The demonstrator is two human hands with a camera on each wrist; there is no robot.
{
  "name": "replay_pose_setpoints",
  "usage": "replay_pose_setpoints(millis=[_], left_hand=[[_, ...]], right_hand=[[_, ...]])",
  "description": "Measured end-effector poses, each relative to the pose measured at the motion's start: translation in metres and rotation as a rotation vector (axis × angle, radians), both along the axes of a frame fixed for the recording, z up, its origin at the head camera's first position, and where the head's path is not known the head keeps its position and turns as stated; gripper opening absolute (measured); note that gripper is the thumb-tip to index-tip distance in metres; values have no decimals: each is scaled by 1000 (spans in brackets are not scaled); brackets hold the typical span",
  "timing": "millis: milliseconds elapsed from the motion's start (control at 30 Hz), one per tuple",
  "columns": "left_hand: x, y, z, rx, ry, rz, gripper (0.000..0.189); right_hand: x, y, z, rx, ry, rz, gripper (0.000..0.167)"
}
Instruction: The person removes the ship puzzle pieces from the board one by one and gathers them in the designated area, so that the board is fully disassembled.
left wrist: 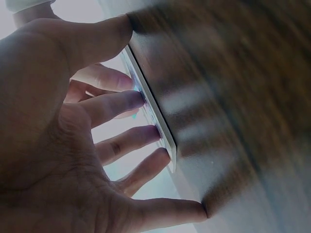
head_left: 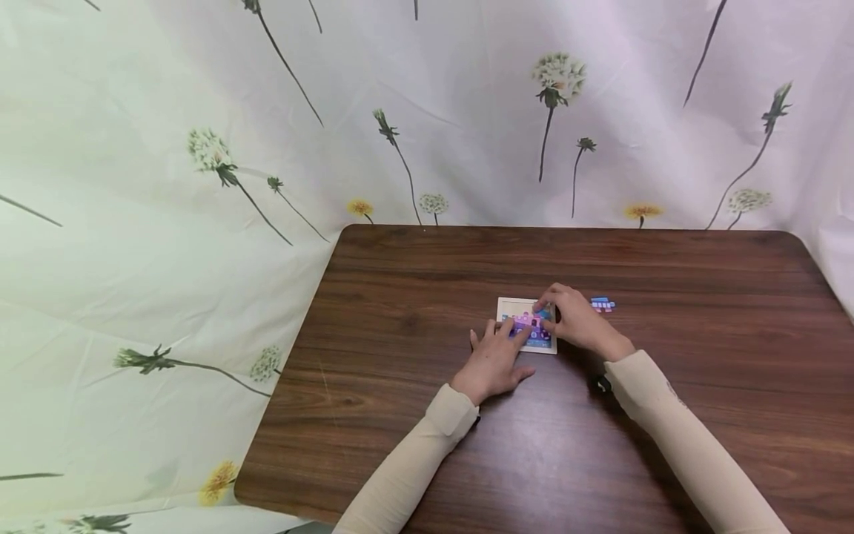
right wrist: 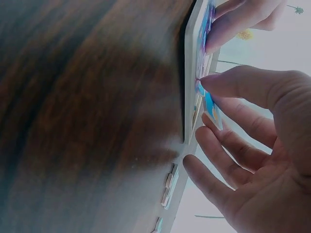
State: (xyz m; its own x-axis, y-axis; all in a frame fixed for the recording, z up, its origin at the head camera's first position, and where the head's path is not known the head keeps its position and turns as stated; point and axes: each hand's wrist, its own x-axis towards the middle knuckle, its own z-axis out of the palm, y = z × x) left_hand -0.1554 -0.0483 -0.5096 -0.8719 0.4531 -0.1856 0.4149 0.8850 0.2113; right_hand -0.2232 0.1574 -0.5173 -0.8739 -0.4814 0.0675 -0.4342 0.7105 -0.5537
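Note:
A small jigsaw puzzle in a pale frame tray (head_left: 556,347) lies on the table, its picture a pink and purple castle over blue. My left hand (head_left: 492,365) has its fingers spread, with several fingertips resting on the picture and its thumb on the wood beside the tray. At the tray's right side, my right hand (head_left: 577,319) pinches a blue puzzle piece (right wrist: 211,108) between thumb and fingers. In the right wrist view that piece stands tilted above the tray, its lower end close to the surface. Whether it touches the neighbouring pieces cannot be told.
Several loose blue and pink puzzle pieces (head_left: 603,305) lie right of the tray, beyond my right hand. The brown wooden table (head_left: 400,297) has rounded corners. A white curtain with dandelions (head_left: 467,111) hangs behind it and along the left.

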Motion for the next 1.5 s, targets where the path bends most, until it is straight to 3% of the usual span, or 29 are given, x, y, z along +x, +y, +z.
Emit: replay_pose_setpoints(millis=[533, 767, 1300, 1500], left_hand=[[3, 0, 1, 11, -11, 14, 73], [2, 1, 0, -7, 28, 4, 73], [1, 2, -2, -19, 25, 0, 73], [2, 0, 1, 5, 26, 6, 72]], right_hand=[[-1, 3, -7, -165, 60, -38, 18], [0, 8, -7, -261, 55, -89, 20], [1, 39, -2, -261, 90, -181, 17], [2, 53, 4, -262, 108, -255, 15]])
